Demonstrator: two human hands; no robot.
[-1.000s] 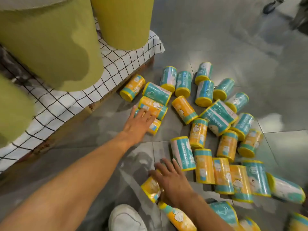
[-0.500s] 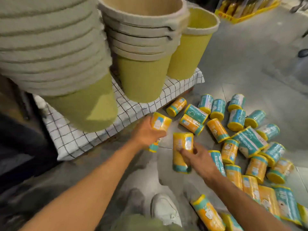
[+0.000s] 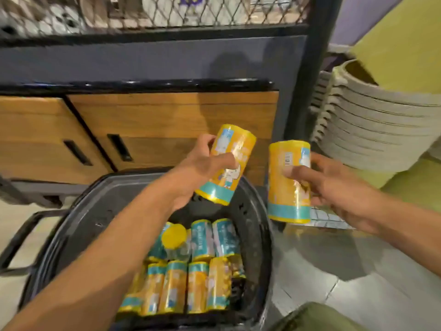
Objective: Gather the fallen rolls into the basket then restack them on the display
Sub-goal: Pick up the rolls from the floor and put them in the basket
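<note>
1. Since half a second earlier, the view had swung off the rolls scattered on the floor. Both hands had carried their rolls across to the basket (image 3: 259,218).
2. The left hand (image 3: 202,168) grasped the left roll (image 3: 235,149) round its middle, fingers wrapped across the front. The yellow roll was tilted, top leaning right, its teal band lowest. It hung above the basket's far end.
3. The right hand (image 3: 334,185) gripped the right roll (image 3: 287,194), thumb across the front and fingers behind. This one stood upright, just outside the basket's right rim and over the floor (image 3: 322,271).
4. The two held rolls were near each other but apart.
5. The black basket sat on the floor with a handle (image 3: 21,237) sticking out to its left. The stowed rolls (image 3: 191,283) lay inside: a row of yellow ones side by side at the near end, teal ones behind them, and one showing its round yellow end.
6. Behind the basket stood a wooden cabinet (image 3: 167,120) with dark slot handles, and wire mesh (image 3: 167,10) ran above it.
7. To the right rose a stack of pale tubs (image 3: 370,130). An edge of checked cloth (image 3: 327,218) showed just beneath the right roll.
8. A green trouser knee (image 3: 317,316) filled the bottom right corner.
</note>
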